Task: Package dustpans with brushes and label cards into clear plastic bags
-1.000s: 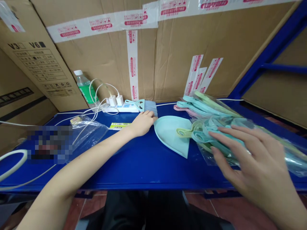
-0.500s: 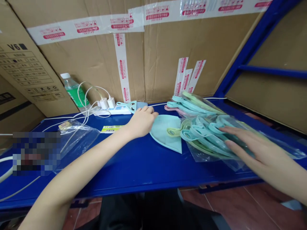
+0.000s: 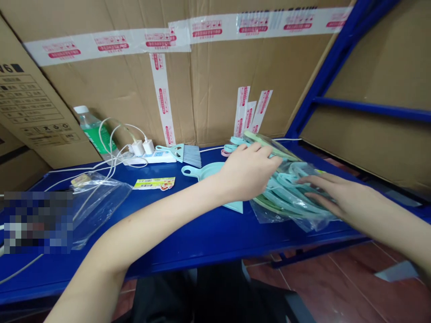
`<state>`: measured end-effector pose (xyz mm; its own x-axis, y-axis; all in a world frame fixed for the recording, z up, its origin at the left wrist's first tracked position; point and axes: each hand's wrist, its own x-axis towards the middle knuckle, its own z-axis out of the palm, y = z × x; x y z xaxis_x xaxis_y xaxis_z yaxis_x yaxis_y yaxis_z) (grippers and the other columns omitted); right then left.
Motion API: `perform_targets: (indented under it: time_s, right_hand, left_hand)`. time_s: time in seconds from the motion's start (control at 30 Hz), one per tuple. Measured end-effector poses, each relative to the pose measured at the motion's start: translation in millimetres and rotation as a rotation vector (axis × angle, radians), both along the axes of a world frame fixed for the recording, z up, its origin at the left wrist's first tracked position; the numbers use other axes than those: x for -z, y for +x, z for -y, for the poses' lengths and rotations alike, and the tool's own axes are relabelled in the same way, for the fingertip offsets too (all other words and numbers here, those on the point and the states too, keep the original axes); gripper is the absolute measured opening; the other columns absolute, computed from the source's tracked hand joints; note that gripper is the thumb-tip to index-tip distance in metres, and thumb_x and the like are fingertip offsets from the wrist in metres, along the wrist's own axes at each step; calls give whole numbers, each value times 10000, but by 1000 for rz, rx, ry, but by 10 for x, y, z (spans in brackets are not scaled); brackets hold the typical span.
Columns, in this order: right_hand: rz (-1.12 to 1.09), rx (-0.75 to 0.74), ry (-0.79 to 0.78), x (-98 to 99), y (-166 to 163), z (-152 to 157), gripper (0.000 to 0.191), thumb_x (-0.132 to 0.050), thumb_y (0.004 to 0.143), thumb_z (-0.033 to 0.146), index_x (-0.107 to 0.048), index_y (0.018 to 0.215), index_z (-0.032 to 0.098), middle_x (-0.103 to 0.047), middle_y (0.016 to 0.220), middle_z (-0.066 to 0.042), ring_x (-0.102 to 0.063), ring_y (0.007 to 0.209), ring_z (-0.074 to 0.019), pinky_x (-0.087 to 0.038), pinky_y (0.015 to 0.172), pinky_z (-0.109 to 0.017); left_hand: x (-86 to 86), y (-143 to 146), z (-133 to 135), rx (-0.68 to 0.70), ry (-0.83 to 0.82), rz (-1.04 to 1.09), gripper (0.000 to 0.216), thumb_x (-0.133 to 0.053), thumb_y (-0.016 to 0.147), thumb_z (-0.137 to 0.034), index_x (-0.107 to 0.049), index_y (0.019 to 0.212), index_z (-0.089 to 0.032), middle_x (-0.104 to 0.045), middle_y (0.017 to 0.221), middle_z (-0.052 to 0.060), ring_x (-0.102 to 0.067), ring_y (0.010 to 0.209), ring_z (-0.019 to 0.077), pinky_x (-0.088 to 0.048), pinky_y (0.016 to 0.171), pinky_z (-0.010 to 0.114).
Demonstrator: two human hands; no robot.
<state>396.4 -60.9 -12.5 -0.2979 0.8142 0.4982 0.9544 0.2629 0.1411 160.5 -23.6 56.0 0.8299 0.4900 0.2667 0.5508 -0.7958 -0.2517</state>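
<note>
My left hand (image 3: 247, 170) reaches across the blue shelf (image 3: 188, 233) and rests on the near end of a clear plastic bag of pastel dustpans (image 3: 289, 197), its fingers curved over the bag. My right hand (image 3: 332, 197) lies flat on the right side of the same bag, fingers stretched out. A loose light-blue dustpan (image 3: 205, 170) lies partly under my left wrist. A small blue brush (image 3: 182, 153) lies behind it by the power strip.
A white power strip (image 3: 148, 156) with chargers and cables sits at the back beside a green-labelled bottle (image 3: 94, 132). An empty clear bag (image 3: 97, 202) and a small printed label (image 3: 154, 183) lie to the left. Cardboard boxes (image 3: 208, 76) wall the back. A blue frame post (image 3: 330, 67) rises at right.
My left hand left the brush and moved right onto the bag of dustpans. The loose dustpan now lies with its handle pointing left. The view shifted right.
</note>
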Motion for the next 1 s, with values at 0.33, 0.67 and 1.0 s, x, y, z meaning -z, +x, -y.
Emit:
perform_targets:
  time_s: [0.33,0.67,1.0]
  right_hand:
    - [223,60,-87,-130,-138,-27,254,-439,825,92,-634,803,253,-652,705,-50,-554,450,-175,-256,403,-285]
    - [154,19,57,-38,-17,-115,307,-441,812,117,-676,939,269,-608,715,-41,-531,452,-160,-310,434,-292]
    - [260,-228,308,-424,-1100,214,453,-360,729,-57,-665,948,195,-552,664,-38,-519,495,-158,-306,398,-242]
  left_hand:
    - [-72,-443,19,-126,23,1,291,-416,960,-133,-632,1154,-121,-654,1078,126,-589,1013,262,-461,850,390]
    - [78,-1017,-67,-180,33,90,257,-449,948,-162,-663,1089,-153,-679,1024,98,-627,966,251,-489,847,402]
    - [29,-695,8,-4,-947,742,442,-470,994,-378,-462,1372,-149,-693,1153,114,-668,965,192,-549,812,323]
